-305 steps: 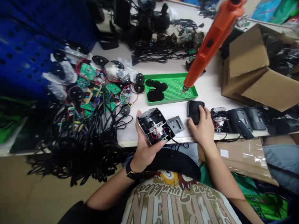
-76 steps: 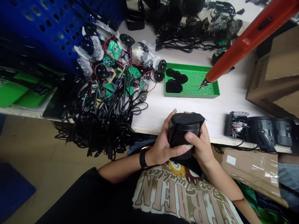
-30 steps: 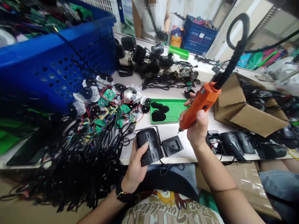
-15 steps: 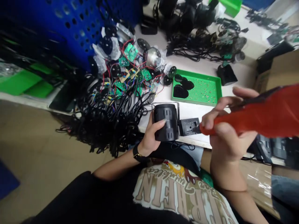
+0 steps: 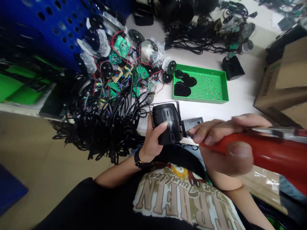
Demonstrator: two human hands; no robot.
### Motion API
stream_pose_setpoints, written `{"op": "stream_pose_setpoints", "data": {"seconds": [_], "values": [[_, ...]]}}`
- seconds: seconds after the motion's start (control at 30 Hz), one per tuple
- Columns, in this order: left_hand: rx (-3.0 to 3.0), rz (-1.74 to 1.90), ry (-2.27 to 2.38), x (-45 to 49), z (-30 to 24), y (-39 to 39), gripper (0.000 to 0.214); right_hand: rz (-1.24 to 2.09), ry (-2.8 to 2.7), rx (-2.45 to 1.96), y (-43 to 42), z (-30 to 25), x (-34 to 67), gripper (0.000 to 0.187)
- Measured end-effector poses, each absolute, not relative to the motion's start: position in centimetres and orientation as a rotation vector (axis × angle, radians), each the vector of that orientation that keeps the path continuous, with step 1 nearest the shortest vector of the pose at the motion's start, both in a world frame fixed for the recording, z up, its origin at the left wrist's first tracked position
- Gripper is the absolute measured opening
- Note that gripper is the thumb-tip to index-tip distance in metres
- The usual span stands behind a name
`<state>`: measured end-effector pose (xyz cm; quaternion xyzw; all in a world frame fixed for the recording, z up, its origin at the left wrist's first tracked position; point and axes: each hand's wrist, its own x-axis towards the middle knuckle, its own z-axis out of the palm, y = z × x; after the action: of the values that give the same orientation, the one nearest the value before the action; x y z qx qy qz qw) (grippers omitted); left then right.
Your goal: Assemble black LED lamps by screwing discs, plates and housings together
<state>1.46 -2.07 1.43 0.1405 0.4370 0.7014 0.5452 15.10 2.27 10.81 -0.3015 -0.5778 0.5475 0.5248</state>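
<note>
My left hand (image 5: 153,140) is wrapped round a black slotted cylindrical housing (image 5: 168,124), its thumb lying across the slots. A thin black bracket (image 5: 177,108) runs along the housing's far and right sides. In my right hand (image 5: 223,137) is a red power screwdriver (image 5: 275,151), held nearly level. Its tip points left at the housing's right side, by the bracket; whether it touches is hidden by my fingers. A small black rectangular box (image 5: 193,122) lies on the table right beside the housing, partly covered by my right hand.
Behind my hands, a green tray (image 5: 203,100) holds black discs (image 5: 182,89) and small screws. Green circuit boards (image 5: 122,46) and wires pile up at left, with black cables (image 5: 112,127) hanging over the edge. Cardboard boxes (image 5: 283,73) stand at right.
The screwdriver has moved left and down, its tip passing from above the small box to the housing's right side. My left hand keeps its hold, with the housing slightly tilted.
</note>
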Motion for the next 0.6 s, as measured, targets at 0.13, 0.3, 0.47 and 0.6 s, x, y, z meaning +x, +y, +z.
{"op": "stream_pose_setpoints", "data": {"seconds": [0.13,0.3,0.47,0.6], "values": [[0.316,1.654,1.077,1.7,2.1,-2.1,0.065,1.115,-1.366,-0.568,3.1,9.0,14.2,0.010],[0.302,1.632,1.093,2.0,2.6,-2.1,0.063,1.185,-1.405,-0.677,3.6,8.8,14.3,0.012],[0.295,1.600,1.035,2.2,3.1,-2.1,0.057,1.120,-1.377,-0.576,3.3,9.0,14.8,0.009],[0.308,1.542,0.988,2.2,2.9,-2.0,0.053,1.021,-1.366,-0.666,2.9,9.1,14.9,0.017]]}}
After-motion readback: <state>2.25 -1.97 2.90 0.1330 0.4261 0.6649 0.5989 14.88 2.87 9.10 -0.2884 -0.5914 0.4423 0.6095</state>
